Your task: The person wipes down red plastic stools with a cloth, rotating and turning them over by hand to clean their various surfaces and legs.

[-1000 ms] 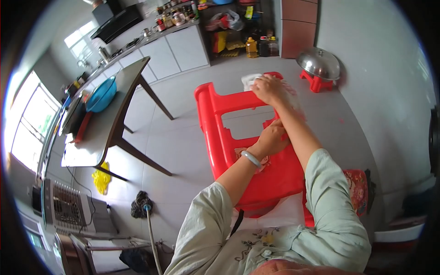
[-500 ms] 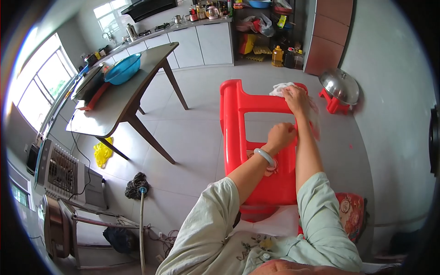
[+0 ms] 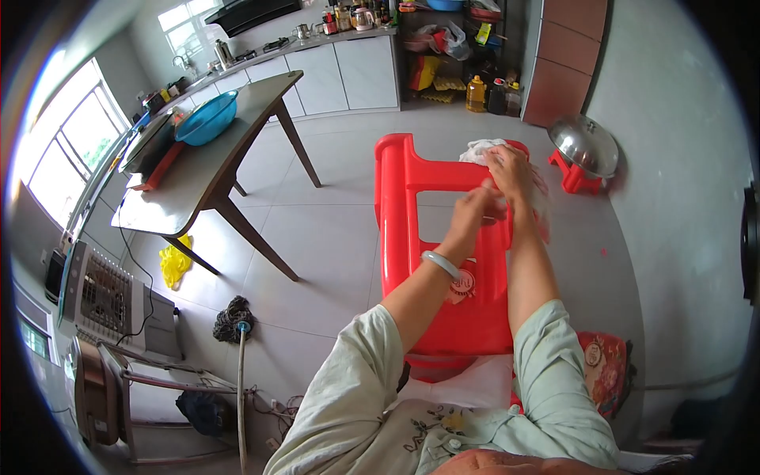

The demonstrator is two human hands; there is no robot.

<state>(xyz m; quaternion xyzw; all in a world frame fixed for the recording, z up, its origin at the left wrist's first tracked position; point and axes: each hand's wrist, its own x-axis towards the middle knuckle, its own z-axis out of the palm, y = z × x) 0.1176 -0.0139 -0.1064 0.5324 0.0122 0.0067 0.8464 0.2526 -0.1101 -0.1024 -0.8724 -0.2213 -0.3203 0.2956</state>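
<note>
A red plastic chair (image 3: 396, 229) stands directly in front of me, with a round printed emblem (image 3: 461, 283) on it. At its far right corner my right hand (image 3: 511, 172) is closed on a white cloth (image 3: 481, 150), pressing it against the red frame. Part of the cloth hangs down along the chair's right side. My left hand (image 3: 479, 204), with a pale bangle (image 3: 441, 264) on the wrist, is over the chair's opening, close to my right wrist. Motion blurs its fingers, so their grip is unclear.
To the left, a table (image 3: 245, 119) carries a blue basin (image 3: 207, 119). A mop (image 3: 241, 332) and a yellow bag (image 3: 175, 263) lie on the floor. At the right, a metal lid (image 3: 584, 146) rests on a red stool (image 3: 574, 176). A patterned red item (image 3: 603, 368) sits beside me.
My left hand has moved away from me along the chair, nearer my right hand. The right hand stays on the cloth at the corner. The whole view has shifted slightly.
</note>
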